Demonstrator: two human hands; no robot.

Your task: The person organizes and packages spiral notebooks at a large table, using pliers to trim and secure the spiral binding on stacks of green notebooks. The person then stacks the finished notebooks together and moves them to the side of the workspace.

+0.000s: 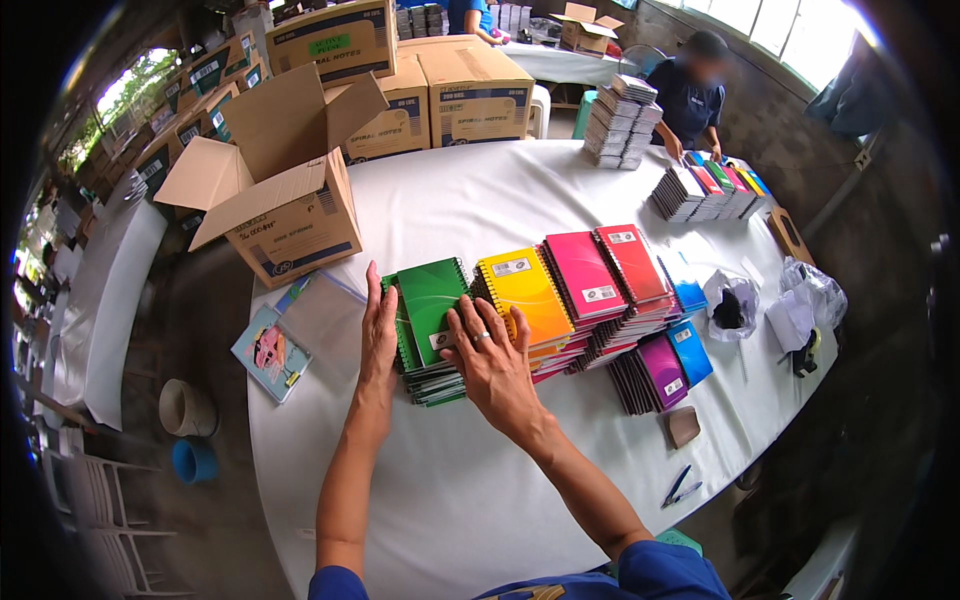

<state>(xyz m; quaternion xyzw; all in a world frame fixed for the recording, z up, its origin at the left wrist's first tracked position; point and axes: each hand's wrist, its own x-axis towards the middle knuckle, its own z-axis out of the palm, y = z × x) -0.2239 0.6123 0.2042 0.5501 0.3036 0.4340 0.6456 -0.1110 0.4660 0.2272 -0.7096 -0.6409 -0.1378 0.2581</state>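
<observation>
My left hand (378, 325) stands upright with straight fingers against the left side of a stack of green spiral notebooks (430, 290). My right hand (492, 362) lies with spread fingers over the green stack's right edge and the near corner of the yellow spiral notebooks (525, 295); a ring shows on one finger. Neither hand is closed round anything. Right of the yellow stack, pink notebooks (582, 275) and red notebooks (632, 262) sit in slanting piles. Purple notebooks (662, 370) and blue notebooks (690, 350) lie nearer the right.
An open cardboard box (290, 220) stands at the left, with a picture-covered notebook (270, 350) below it. Closed cartons (480, 95) line the far edge. Pliers (682, 488) and a brown block (683, 427) lie at right. A co-worker (690, 95) handles notebooks (705, 190) at the far right.
</observation>
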